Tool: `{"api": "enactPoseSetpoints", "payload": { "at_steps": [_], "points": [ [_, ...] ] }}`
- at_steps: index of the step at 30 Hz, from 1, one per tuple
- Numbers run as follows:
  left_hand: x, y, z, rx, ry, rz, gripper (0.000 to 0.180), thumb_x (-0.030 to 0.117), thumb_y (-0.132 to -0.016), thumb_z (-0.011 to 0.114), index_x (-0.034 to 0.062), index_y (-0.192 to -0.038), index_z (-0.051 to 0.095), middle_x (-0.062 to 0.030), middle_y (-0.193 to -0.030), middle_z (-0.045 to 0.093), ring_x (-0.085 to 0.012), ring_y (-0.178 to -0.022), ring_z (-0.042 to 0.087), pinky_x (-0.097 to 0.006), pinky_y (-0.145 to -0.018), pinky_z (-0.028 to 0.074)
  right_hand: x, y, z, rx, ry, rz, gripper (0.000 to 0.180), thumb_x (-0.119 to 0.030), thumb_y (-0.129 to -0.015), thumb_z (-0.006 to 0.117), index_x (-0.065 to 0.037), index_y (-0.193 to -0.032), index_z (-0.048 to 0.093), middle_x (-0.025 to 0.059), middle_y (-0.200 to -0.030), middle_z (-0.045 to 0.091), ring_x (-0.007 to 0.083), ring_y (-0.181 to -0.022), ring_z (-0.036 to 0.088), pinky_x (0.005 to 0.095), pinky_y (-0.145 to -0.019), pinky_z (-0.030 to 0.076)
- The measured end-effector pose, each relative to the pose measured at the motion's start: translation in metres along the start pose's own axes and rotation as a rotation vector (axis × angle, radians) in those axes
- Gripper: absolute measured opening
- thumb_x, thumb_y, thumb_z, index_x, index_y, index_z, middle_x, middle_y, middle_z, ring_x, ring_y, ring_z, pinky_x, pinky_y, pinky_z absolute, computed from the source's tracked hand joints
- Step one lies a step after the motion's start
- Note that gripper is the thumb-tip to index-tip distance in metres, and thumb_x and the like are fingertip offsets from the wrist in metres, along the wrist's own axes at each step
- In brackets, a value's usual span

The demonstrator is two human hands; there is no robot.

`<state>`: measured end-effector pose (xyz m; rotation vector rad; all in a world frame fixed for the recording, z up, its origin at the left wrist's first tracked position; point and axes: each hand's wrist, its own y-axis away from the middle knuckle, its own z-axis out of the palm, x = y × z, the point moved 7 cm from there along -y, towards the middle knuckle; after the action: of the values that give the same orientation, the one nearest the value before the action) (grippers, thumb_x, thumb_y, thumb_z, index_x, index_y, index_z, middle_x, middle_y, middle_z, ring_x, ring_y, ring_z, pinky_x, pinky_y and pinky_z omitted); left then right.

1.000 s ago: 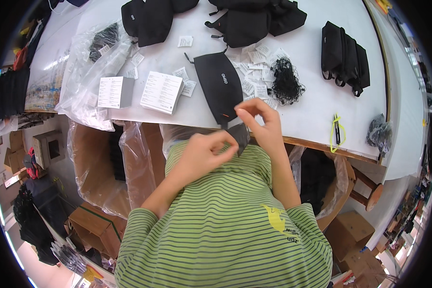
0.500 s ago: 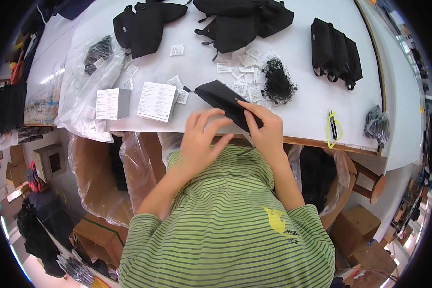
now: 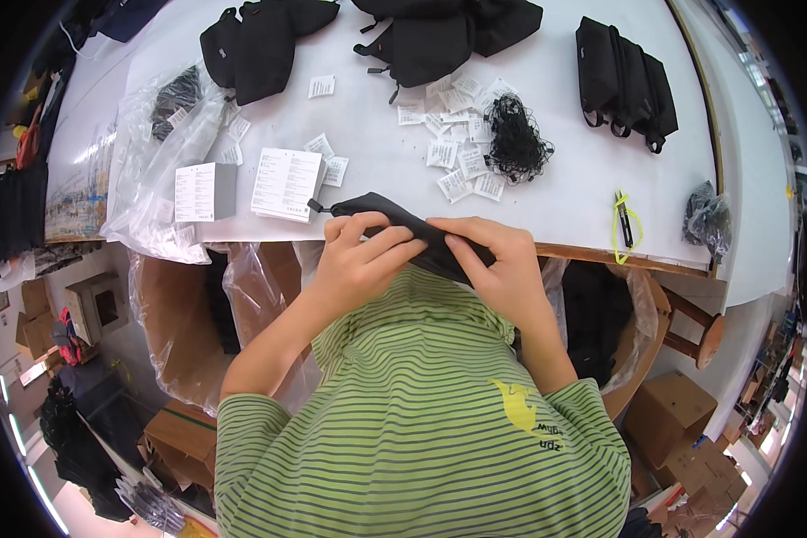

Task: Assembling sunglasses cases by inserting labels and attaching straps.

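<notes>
Black pouch (image 3: 394, 220) at table edge, both hands pinching it, fingers curled.

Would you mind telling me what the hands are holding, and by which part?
Both hands hold a black pouch: the left hand pinches its middle, the right hand its near end, at the table edge.

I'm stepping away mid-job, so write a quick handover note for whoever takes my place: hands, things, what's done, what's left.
Left hand: grip on the black pouch, fingers over its top edge.
Right hand: pinching the same pouch at its near end.
The pouch is held at the near edge of the white table, zip pull toward the leaflets.
On the table: small white packets, a bundle of black cords, three pouches in a row far right, more black bags at the back.
Done: cannot tell from this view.
Left: the held pouch is not yet set down.
</notes>
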<state>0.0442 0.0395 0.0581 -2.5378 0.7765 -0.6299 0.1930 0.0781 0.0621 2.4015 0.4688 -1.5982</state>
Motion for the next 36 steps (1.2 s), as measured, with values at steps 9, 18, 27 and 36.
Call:
{"api": "enactPoseSetpoints", "payload": {
  "at_steps": [9, 18, 27, 36],
  "points": [
    [0.004, 0.002, 0.001, -0.089, 0.104, -0.020, 0.028, 0.010, -0.065, 0.070, 0.0132, -0.093, 0.067, 0.0059, -0.097, 0.062, -0.0152, -0.092, 0.054, -0.033, -0.081, 0.033, 0.002, 0.000, 0.009, -0.046, 0.011, 0.001, 0.022, -0.005, -0.085, 0.059, -0.004, -0.105, 0.067, 0.0122, -0.092, 0.068, 0.0234, -0.077, 0.067, 0.0293, -0.067, 0.051],
    [0.015, -0.068, -0.085, -0.052, 1.019, -0.165, 0.028, 0.008, -0.071, 0.065, 0.0043, -0.099, 0.062, -0.0105, -0.101, 0.057, -0.0239, -0.089, 0.051, -0.037, -0.086, 0.038, 0.036, -0.021, -0.005, 0.188, -0.001, 0.108, 0.020, -0.006, -0.084, 0.061, -0.004, -0.103, 0.069, 0.0133, -0.094, 0.069, 0.0206, -0.082, 0.067, 0.0283, -0.072, 0.049],
    [0.008, -0.072, -0.082, 0.010, 1.252, -0.093, 0.020, 0.014, -0.077, 0.060, 0.0073, -0.096, 0.062, -0.0080, -0.098, 0.059, -0.0222, -0.086, 0.053, -0.035, -0.079, 0.039, 0.062, -0.020, 0.011, 0.174, -0.068, 0.108, 0.020, -0.007, -0.086, 0.059, -0.004, -0.104, 0.067, 0.0121, -0.096, 0.069, 0.0210, -0.080, 0.065, 0.0288, -0.072, 0.049],
    [-0.005, -0.087, -0.086, -0.063, 1.433, 0.080, 0.015, 0.020, -0.083, 0.056, 0.0104, -0.093, 0.062, -0.0055, -0.094, 0.060, -0.0204, -0.083, 0.054, -0.032, -0.072, 0.041, 0.054, -0.012, 0.013, 0.157, -0.013, 0.142, 0.020, -0.005, -0.086, 0.058, -0.005, -0.105, 0.066, 0.0132, -0.096, 0.068, 0.0246, -0.085, 0.066, 0.0300, -0.075, 0.049]
  ]
}}
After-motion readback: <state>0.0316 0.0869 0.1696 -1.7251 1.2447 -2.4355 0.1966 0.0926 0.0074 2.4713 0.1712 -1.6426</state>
